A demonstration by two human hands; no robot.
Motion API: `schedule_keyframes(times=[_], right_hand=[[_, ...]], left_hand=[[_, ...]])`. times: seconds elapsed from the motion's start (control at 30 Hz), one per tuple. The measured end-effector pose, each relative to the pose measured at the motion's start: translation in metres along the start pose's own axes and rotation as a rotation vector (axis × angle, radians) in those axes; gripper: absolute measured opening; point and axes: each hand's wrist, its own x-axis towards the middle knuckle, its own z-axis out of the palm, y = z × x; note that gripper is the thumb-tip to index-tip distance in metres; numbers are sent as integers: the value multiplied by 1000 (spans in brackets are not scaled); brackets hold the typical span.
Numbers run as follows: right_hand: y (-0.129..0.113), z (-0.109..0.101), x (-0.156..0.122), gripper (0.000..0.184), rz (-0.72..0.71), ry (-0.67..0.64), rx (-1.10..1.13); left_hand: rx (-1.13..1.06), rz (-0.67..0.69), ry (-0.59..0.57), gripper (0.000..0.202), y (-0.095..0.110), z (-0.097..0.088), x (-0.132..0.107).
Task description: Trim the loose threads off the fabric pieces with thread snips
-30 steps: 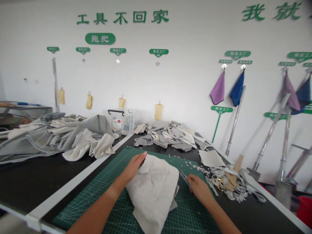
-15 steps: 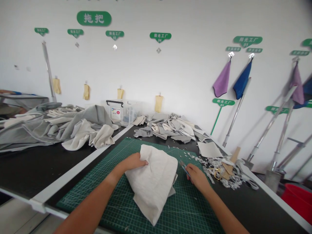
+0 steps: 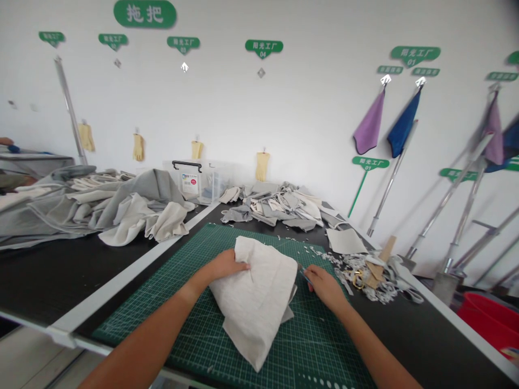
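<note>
The pale cloth (image 3: 259,294) lies bunched on the green cutting mat (image 3: 190,335). The left hand (image 3: 227,265) pinches its upper edge. The right hand (image 3: 322,286), just beside it, curls around a thin blue tool (image 3: 305,276). Behind stands a clear lidded box (image 3: 198,181), its contents unclear.

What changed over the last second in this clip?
The left hand, earlier laid with fingers stretched over the top edge of the cloth, has curled and now grips that edge. The camera tilted down slightly. The right hand stays at the right side of the cloth holding a small blue tool; the cloth remains on the green mat.
</note>
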Motion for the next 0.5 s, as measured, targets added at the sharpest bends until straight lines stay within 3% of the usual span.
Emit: schedule_keyframes(times=[0.13, 0.3, 0.43, 0.5], right_hand=[[-1, 0, -1, 39, -4, -1, 4], [1, 0, 0, 39, -12, -2, 6], [4, 2, 1, 39, 14, 3, 60], [2, 4, 3, 36, 53, -22, 188]], left_hand=[[37, -65, 63, 60, 2, -2, 0], [49, -11, 112, 50, 4, -2, 3], [19, 5, 271, 51, 6, -5, 7], [-10, 10, 383, 51, 8, -8, 8]])
